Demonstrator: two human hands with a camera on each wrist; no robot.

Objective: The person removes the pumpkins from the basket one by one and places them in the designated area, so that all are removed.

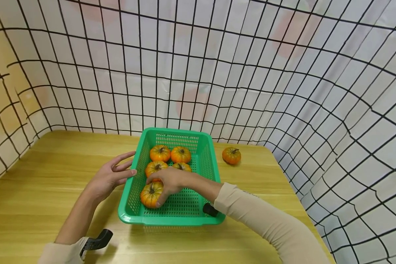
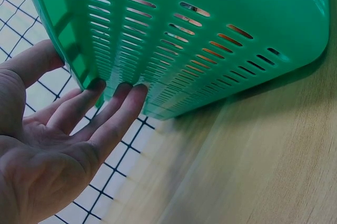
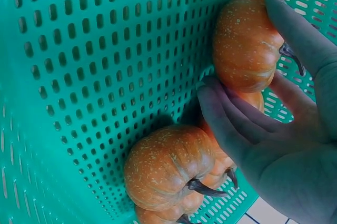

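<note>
Inside a green plastic basket (image 1: 171,221), my right hand (image 1: 173,180) grips the nearest small orange pumpkin (image 1: 150,196), thumb on one side and fingers on the other. The right wrist view shows this pumpkin (image 3: 245,45) between thumb and fingertips, its stem toward the palm. Several more pumpkins (image 1: 160,153) sit farther back in the basket, one partly hidden behind my right hand. My left hand (image 1: 107,179) is at the basket's left side. In the left wrist view its fairly straight fingers (image 2: 113,111) touch the slotted outer wall, and the thumb lies at the rim.
One more pumpkin (image 1: 231,156) stands on the wooden table (image 1: 52,176), right of the basket. A white sheet behind black wire grid (image 1: 171,66) walls the back and sides. Black wrist-mounted pieces (image 1: 99,240) show near both sleeves.
</note>
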